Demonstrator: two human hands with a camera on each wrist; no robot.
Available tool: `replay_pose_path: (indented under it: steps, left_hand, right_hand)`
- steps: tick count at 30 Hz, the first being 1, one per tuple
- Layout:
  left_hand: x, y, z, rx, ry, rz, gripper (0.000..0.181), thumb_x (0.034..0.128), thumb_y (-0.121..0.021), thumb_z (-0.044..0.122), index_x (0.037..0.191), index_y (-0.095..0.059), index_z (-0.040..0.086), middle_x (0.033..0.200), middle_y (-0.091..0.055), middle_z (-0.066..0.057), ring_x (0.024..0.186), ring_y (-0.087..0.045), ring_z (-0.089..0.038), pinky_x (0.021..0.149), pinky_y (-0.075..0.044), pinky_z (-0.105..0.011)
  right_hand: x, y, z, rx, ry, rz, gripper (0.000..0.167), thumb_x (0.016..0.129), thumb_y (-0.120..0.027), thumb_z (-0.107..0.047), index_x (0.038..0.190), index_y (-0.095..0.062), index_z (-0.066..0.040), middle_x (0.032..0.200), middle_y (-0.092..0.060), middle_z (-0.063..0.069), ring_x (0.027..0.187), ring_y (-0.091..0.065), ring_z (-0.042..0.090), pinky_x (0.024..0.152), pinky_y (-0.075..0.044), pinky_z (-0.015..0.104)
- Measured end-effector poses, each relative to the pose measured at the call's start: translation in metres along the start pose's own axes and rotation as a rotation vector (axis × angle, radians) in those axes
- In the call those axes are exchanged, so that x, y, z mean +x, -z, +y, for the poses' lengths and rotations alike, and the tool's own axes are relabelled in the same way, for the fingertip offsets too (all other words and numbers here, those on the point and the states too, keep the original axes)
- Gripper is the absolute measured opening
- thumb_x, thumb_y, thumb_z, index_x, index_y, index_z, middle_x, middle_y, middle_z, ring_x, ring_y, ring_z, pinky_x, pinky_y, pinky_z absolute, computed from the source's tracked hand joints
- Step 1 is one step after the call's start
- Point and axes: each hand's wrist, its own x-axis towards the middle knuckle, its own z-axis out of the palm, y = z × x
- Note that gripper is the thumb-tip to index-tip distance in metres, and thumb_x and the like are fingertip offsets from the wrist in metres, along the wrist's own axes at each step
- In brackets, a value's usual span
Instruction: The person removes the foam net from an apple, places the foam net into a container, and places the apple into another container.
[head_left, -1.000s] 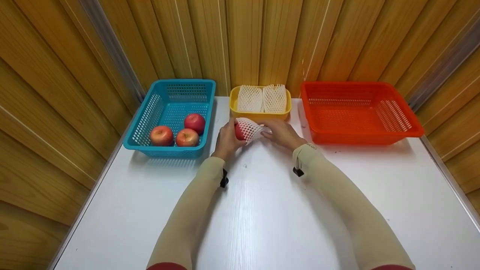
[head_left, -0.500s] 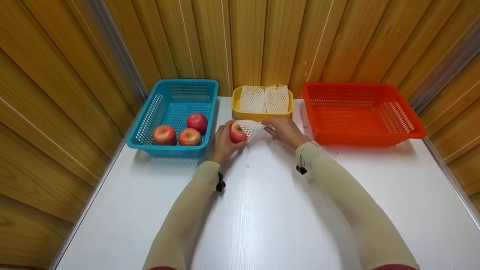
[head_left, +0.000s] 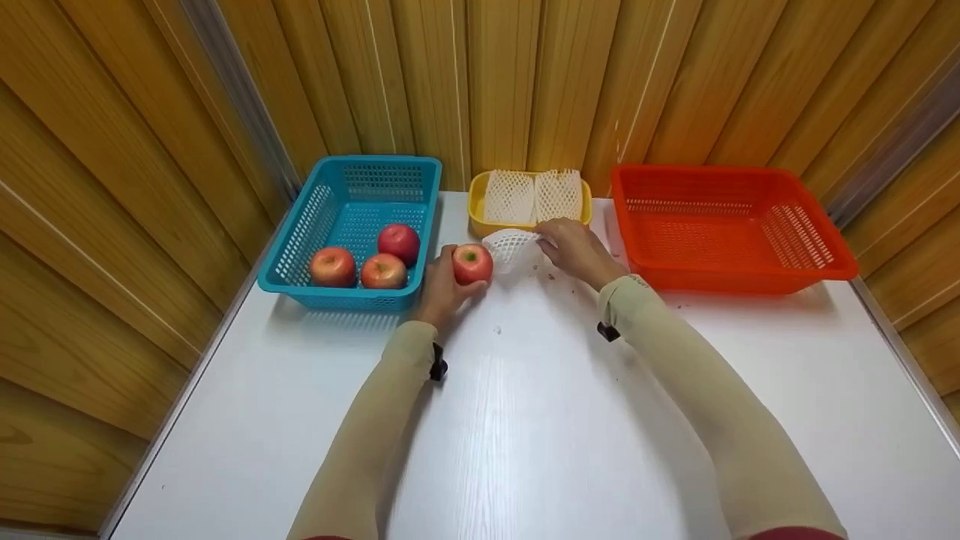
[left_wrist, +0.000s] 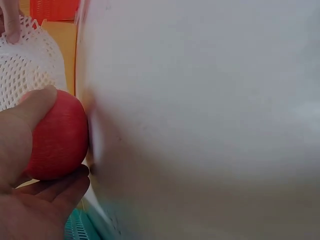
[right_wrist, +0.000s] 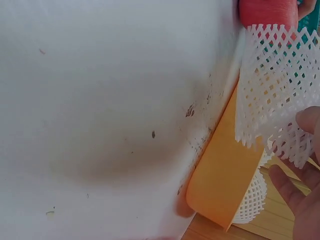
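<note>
My left hand [head_left: 442, 289] grips a red apple [head_left: 473, 264] just in front of the yellow tray; in the left wrist view the thumb lies over the apple [left_wrist: 59, 135] and the fingers pass beneath it. Pinched by its end in my right hand [head_left: 574, 249] is a white foam net sleeve [head_left: 510, 247]. Its open mouth faces the apple, close beside it, and the right wrist view shows the sleeve [right_wrist: 277, 80] with no apple inside. Several fingers of the right hand [right_wrist: 305, 200] are spread behind the sleeve.
At the left a blue basket [head_left: 300, 217] bears three apples [head_left: 384, 271]. The yellow tray [head_left: 480, 217] at the back holds folded foam net sleeves [head_left: 559, 196]. To the right stands a red basket [head_left: 697, 225]. Wood-patterned walls [head_left: 502, 82] edge the white table [head_left: 555, 420].
The apple has come out of the net sleeve and now sits bare in the left hand, stem up. My left hand shifted slightly left; the sleeve stays with the right hand.
</note>
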Motion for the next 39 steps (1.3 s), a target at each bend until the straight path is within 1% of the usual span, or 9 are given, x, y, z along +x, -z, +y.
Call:
replay_pose_path:
  steps: [9,13,18,21,24,27,30,34,39]
  left_hand:
    - [0.001,0.004,0.006,0.075,-0.009,-0.019,0.085,0.0883,-0.083,0.034,0.155,-0.038,0.005,0.151,-0.052,-0.015,0.138,-0.051,-0.027,0.116,-0.04,-0.04]
    - [0.001,0.003,0.005,0.079,-0.017,-0.015,0.086,0.0882,-0.083,0.033,0.155,-0.037,0.003,0.151,-0.052,-0.018,0.139,-0.05,-0.029,0.117,-0.039,-0.041]
    - [0.0,0.001,0.004,0.087,0.006,-0.004,0.088,0.0876,-0.083,0.035,0.156,-0.037,0.006,0.15,-0.054,-0.017,0.136,-0.051,-0.028,0.117,-0.039,-0.041]
    - [0.001,0.0,0.005,0.093,0.019,0.002,0.087,0.0869,-0.084,0.036,0.155,-0.038,0.008,0.148,-0.055,-0.015,0.134,-0.053,-0.026,0.116,-0.04,-0.041]
    - [0.001,0.0,0.006,0.106,0.022,0.002,0.086,0.0866,-0.084,0.037,0.154,-0.039,0.009,0.148,-0.056,-0.012,0.133,-0.054,-0.025,0.115,-0.042,-0.04]
    - [0.002,0.001,0.006,0.107,0.019,0.003,0.085,0.0869,-0.083,0.036,0.154,-0.039,0.009,0.148,-0.056,-0.011,0.133,-0.054,-0.025,0.114,-0.043,-0.04]
    - [0.002,0.001,0.005,0.095,0.023,0.001,0.085,0.0867,-0.083,0.036,0.154,-0.039,0.009,0.149,-0.056,-0.01,0.134,-0.053,-0.024,0.114,-0.043,-0.039]
    - [0.002,0.001,0.004,0.077,0.026,-0.003,0.085,0.0867,-0.084,0.035,0.154,-0.039,0.01,0.148,-0.056,-0.01,0.133,-0.053,-0.023,0.114,-0.042,-0.04]
    - [0.001,0.0,0.005,0.062,0.037,-0.003,0.086,0.087,-0.084,0.034,0.155,-0.038,0.01,0.149,-0.054,-0.011,0.135,-0.052,-0.024,0.116,-0.04,-0.04]
  right_hand:
    - [0.004,0.013,-0.002,0.063,0.051,0.088,0.036,0.102,-0.063,-0.012,0.138,-0.061,-0.012,0.135,-0.067,0.011,0.12,-0.065,0.032,0.105,-0.051,0.047]
    - [0.006,0.018,-0.003,0.078,0.035,0.11,0.043,0.103,-0.061,-0.009,0.144,-0.052,-0.016,0.141,-0.063,0.013,0.118,-0.066,0.033,0.104,-0.051,0.048]
    - [0.011,0.025,-0.004,0.055,0.005,0.128,0.048,0.104,-0.057,-0.007,0.149,-0.044,-0.019,0.146,-0.058,0.015,0.114,-0.067,0.035,0.102,-0.053,0.048]
    - [0.015,0.031,-0.004,0.029,-0.01,0.139,0.039,0.105,-0.054,-0.007,0.142,-0.051,-0.021,0.139,-0.062,0.014,0.104,-0.067,0.035,0.095,-0.057,0.047]
    - [0.018,0.037,-0.004,0.008,-0.011,0.137,0.026,0.105,-0.052,-0.006,0.124,-0.065,-0.018,0.126,-0.064,0.014,0.097,-0.063,0.033,0.09,-0.059,0.046]
    - [0.022,0.041,-0.004,-0.005,0.005,0.137,0.025,0.104,-0.052,-0.003,0.11,-0.075,-0.012,0.12,-0.063,0.014,0.105,-0.06,0.034,0.096,-0.056,0.046]
    - [0.027,0.045,-0.003,0.028,0.006,0.154,0.026,0.103,-0.054,-0.003,0.111,-0.078,-0.009,0.12,-0.064,0.014,0.11,-0.06,0.034,0.101,-0.053,0.046]
    - [0.033,0.049,0.0,0.088,0.007,0.196,0.027,0.103,-0.055,-0.003,0.117,-0.077,-0.007,0.118,-0.068,0.013,0.108,-0.062,0.033,0.102,-0.053,0.045]
    - [0.043,0.053,0.004,0.119,0.019,0.272,0.028,0.101,-0.053,0.001,0.118,-0.076,-0.002,0.12,-0.071,0.017,0.11,-0.065,0.035,0.103,-0.052,0.045]
